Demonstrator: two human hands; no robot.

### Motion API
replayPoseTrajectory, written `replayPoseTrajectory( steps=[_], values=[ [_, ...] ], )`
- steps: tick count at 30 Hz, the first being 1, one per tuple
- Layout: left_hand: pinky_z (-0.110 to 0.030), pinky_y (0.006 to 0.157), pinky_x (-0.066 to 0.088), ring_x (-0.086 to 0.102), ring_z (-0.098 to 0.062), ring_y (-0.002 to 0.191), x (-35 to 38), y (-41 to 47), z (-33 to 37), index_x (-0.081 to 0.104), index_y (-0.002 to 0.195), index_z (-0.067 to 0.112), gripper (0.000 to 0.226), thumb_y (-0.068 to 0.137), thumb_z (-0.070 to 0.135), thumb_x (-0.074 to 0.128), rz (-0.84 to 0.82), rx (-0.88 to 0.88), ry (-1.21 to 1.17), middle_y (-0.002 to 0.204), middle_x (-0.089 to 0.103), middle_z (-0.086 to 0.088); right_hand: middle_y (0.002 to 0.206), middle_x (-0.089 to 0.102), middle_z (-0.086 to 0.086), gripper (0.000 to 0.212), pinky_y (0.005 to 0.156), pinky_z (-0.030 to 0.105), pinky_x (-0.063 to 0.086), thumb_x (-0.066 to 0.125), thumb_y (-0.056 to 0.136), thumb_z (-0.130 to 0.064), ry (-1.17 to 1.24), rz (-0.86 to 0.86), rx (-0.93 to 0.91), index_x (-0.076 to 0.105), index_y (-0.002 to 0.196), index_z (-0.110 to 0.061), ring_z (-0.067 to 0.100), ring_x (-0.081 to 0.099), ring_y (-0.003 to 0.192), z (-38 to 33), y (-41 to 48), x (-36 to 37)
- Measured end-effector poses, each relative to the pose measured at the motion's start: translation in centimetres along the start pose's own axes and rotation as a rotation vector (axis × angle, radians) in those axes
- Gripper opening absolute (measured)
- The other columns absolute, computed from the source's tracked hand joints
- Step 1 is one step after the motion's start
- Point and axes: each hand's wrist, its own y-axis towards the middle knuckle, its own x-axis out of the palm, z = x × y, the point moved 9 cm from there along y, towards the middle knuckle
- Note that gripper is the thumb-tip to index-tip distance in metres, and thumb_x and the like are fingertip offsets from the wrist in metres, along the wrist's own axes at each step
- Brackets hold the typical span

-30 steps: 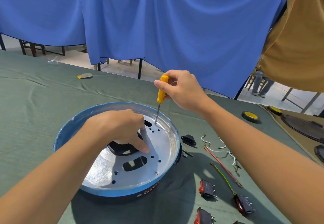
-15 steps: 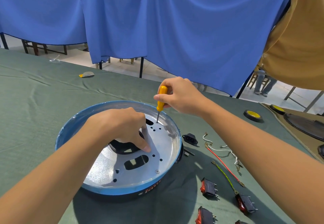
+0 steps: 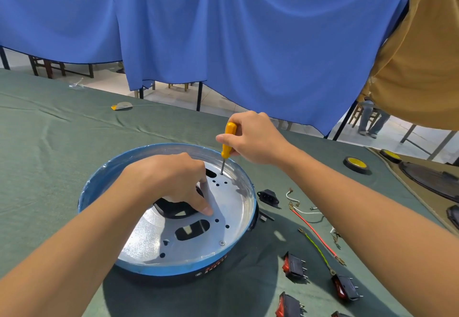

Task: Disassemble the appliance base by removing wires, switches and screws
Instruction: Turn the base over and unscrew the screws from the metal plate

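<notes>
Your right grip (image 3: 255, 138) pinches the yellow screwdriver (image 3: 228, 140), its shaft near upright. The tip is straight below, at the upper right of the mid-frame appliance base (image 3: 104, 171). Your left grip (image 3: 169, 180), lower in frame, holds its plate.

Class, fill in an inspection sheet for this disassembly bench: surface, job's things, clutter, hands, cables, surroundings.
Surface: green cloth, creased.
Job's things: blue-rimmed appliance base; screwdriver tip in a far hole of its metal plate; one screw near the front rim; red switches and black socket alongside.
Clutter: tape roll; small scrap far left.
Hands: left hand rests inside the base, thumb on plate; right hand grips the screwdriver.
Cables: red wire, yellow-green wire, white wire, loose beside base.
Surroundings: blue curtain, tan cloth, chair legs.
</notes>
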Motion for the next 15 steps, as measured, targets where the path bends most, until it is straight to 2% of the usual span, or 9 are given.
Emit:
replayPoseTrajectory(
  steps=[3,8,13,15],
  values=[
    [-0.028,0.07,0.046,0.058,-0.02,0.094,0.0,0.1,0.1,0.057,0.131,0.033,0.069,0.073,0.07,0.067,0.002,0.009,0.01,0.112,0.06,0.0,0.08,0.061,0.013,0.033,0.074,0.051,0.056,0.065,0.091,-0.035,-0.036,-0.014,0.006,0.055,0.078,-0.007,0.03,0.065,0.083,-0.2,-0.4,0.6],
    [-0.028,0.066,0.044,0.058,-0.019,0.09,-0.1,0.1,0.0,0.061,0.125,0.036,0.064,0.072,0.069,0.068,0.015,0.016,0.008,0.105,0.06,0.001,0.08,0.066,0.021,0.036,0.073,0.052,0.056,0.065,0.091,-0.032,-0.011,0.042,0.007,0.056,0.077,0.0,0.033,0.067,0.083,-0.4,0.2,-1.1],
    [-0.031,0.076,0.05,0.059,-0.021,0.093,0.0,0.1,0.1,0.061,0.125,0.033,0.064,0.072,0.069,0.069,0.006,0.013,0.002,0.108,0.06,0.0,0.081,0.066,0.018,0.036,0.075,0.052,0.055,0.064,0.093,-0.035,-0.074,-0.062,0.019,0.056,0.083,-0.001,0.029,0.068,0.082,-0.7,-0.4,0.1],
    [-0.031,0.074,0.049,0.06,-0.021,0.093,-0.1,0.1,0.0,0.062,0.123,0.034,0.061,0.072,0.068,0.069,0.009,0.015,-0.004,0.107,0.06,0.001,0.079,0.069,0.016,0.036,0.076,0.05,0.055,0.062,0.094,-0.034,-0.048,-0.013,0.024,0.055,0.081,0.0,0.029,0.069,0.082,-0.7,-0.3,-0.8]
  ],
)
